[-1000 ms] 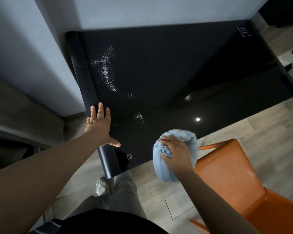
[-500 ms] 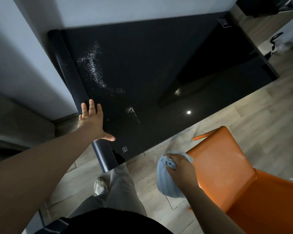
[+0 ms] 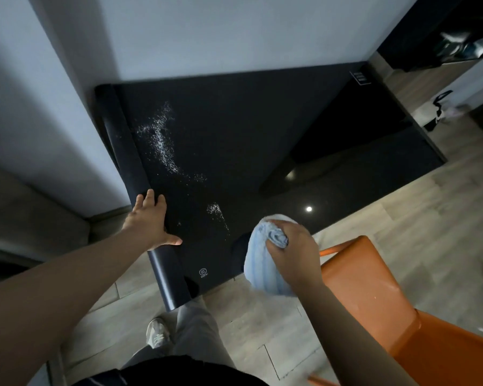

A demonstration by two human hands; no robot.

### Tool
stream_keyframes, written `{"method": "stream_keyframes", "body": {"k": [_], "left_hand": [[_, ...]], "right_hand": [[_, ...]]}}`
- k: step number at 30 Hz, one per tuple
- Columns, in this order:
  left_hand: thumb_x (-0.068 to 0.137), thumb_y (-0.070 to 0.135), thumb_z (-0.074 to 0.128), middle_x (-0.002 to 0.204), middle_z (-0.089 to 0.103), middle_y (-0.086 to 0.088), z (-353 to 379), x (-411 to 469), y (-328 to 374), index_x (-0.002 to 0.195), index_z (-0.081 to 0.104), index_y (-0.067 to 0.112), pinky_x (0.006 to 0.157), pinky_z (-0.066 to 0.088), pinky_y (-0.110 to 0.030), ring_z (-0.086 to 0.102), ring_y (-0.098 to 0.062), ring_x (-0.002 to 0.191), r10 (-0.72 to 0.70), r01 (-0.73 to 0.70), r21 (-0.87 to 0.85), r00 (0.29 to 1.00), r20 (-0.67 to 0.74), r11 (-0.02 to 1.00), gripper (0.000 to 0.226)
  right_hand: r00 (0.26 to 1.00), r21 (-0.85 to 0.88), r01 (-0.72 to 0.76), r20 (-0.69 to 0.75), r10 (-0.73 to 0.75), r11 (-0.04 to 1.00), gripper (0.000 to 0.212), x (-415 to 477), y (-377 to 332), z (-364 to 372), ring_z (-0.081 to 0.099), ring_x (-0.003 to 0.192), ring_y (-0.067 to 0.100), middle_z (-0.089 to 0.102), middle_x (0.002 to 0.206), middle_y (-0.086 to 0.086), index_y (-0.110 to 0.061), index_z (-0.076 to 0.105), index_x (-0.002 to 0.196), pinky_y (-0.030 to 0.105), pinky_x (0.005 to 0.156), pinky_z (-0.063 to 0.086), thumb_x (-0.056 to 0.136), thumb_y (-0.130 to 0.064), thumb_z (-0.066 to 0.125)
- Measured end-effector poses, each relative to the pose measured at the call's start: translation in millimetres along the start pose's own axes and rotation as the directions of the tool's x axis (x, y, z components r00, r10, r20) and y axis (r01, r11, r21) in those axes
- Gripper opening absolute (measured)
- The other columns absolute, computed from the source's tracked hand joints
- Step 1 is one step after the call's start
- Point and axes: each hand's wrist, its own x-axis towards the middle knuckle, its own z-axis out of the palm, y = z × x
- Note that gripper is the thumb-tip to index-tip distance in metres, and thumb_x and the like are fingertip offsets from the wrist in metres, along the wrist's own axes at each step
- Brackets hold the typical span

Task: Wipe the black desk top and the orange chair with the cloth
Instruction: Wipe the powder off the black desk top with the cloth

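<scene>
Head view: right hand (image 3: 297,253) clutches bunched cloth (image 3: 260,270) over near edge of desk top (image 3: 262,129).
White specks (image 3: 162,146): ahead-left, nearer flat left hand (image 3: 151,221).

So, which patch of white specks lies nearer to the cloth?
The small patch, just left of the blue cloth; the long streak lies farther back.

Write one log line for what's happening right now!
left hand: flat on desk top edge | right hand: grips blue cloth above its front edge | white specks: unwiped
</scene>
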Motion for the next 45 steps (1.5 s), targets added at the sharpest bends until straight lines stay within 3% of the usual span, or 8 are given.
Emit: {"method": "stream_keyframes", "body": {"k": [2, 7, 11, 19, 23, 27, 30, 45], "left_hand": [[0.066, 0.066, 0.074, 0.160, -0.005, -0.014, -8, 1, -5, 0.154, 0.002, 0.011, 0.117, 0.023, -0.049, -0.001, -0.037, 0.147, -0.021, 0.021, -0.013, 0.999, -0.024, 1.000, 0.126], [0.072, 0.064, 0.069, 0.161, -0.006, -0.013, -35, 13, -23, 0.154, 0.002, 0.012, 0.119, 0.018, -0.048, -0.003, -0.038, 0.147, -0.081, 0.078, -0.065, 0.996, -0.041, 0.995, 0.118], [0.078, 0.062, 0.065, 0.161, -0.006, -0.013, -55, 31, -37, 0.154, 0.001, 0.011, 0.120, 0.015, -0.046, -0.002, -0.036, 0.147, -0.115, 0.104, -0.139, 0.991, -0.071, 0.985, 0.112], [0.081, 0.059, 0.064, 0.161, -0.008, -0.010, -73, 77, -54, 0.153, 0.001, 0.012, 0.118, 0.020, -0.047, -0.002, -0.033, 0.148, -0.193, 0.165, -0.206, 0.974, -0.121, 0.965, 0.107], [0.083, 0.056, 0.064, 0.161, -0.013, -0.004, -81, 104, -61, 0.154, -0.001, 0.016, 0.118, 0.020, -0.047, -0.004, -0.029, 0.149, -0.206, 0.172, -0.224, 0.969, -0.138, 0.959, 0.104], [0.083, 0.055, 0.064, 0.161, -0.015, -0.002, -89, 126, -68, 0.154, -0.002, 0.021, 0.118, 0.018, -0.044, -0.005, -0.026, 0.149, -0.202, 0.165, -0.220, 0.966, -0.161, 0.962, 0.104], [0.076, 0.058, 0.070, 0.160, -0.016, -0.005, -90, 138, -75, 0.154, -0.004, 0.020, 0.120, 0.016, -0.043, -0.005, -0.026, 0.149, -0.206, 0.175, -0.206, 0.968, -0.141, 0.963, 0.114], [0.070, 0.056, 0.075, 0.158, -0.020, -0.013, -92, 155, -75, 0.153, -0.002, 0.008, 0.117, 0.024, -0.034, 0.009, -0.024, 0.148, -0.187, 0.183, -0.099, 0.982, -0.036, 0.978, 0.123]], "right_hand": [[0.986, 0.109, 0.101, -0.141, -0.085, 0.989, 0.034, 15, -19, -17, 0.056, 0.109, 0.015, 0.063, 0.118, -0.004, -0.024, 0.064, 0.122, 0.025, 0.092, 0.042, 0.088, -0.023, 0.065], [0.957, 0.140, 0.261, -0.166, -0.237, 0.955, 0.022, 86, -74, -36, 0.062, 0.094, 0.009, 0.069, 0.103, -0.005, -0.023, 0.070, 0.107, 0.009, 0.077, 0.042, 0.088, -0.018, 0.060], [0.914, 0.132, 0.376, -0.214, -0.344, 0.917, 0.013, 142, -111, -40, 0.062, 0.074, 0.011, 0.068, 0.080, -0.005, -0.018, 0.068, 0.086, 0.032, 0.067, 0.052, 0.084, -0.016, 0.056], [0.833, 0.082, 0.529, -0.236, -0.500, 0.844, 0.015, 243, -175, -38, 0.062, 0.082, 0.009, 0.069, 0.091, -0.005, -0.018, 0.071, 0.099, 0.024, 0.076, 0.050, 0.087, -0.016, 0.062], [0.816, 0.060, 0.562, -0.200, -0.542, 0.825, 0.019, 298, -203, -27, 0.058, 0.085, 0.007, 0.070, 0.097, -0.005, -0.017, 0.071, 0.104, 0.017, 0.077, 0.042, 0.087, -0.015, 0.062], [0.820, 0.047, 0.565, -0.149, -0.553, 0.824, 0.004, 348, -226, -4, 0.050, 0.076, 0.007, 0.061, 0.081, -0.009, -0.017, 0.064, 0.084, 0.021, 0.066, 0.035, 0.087, -0.018, 0.060], [0.838, 0.048, 0.541, -0.109, -0.534, 0.840, 0.012, 379, -240, 13, 0.053, 0.073, 0.013, 0.055, 0.075, -0.008, -0.023, 0.054, 0.076, 0.025, 0.063, 0.034, 0.087, -0.021, 0.060], [0.847, 0.049, 0.526, -0.116, -0.518, 0.849, 0.016, 448, -286, 84, 0.060, 0.088, 0.024, 0.066, 0.093, 0.007, -0.008, 0.061, 0.102, 0.036, 0.077, 0.048, 0.090, -0.018, 0.061]]}}
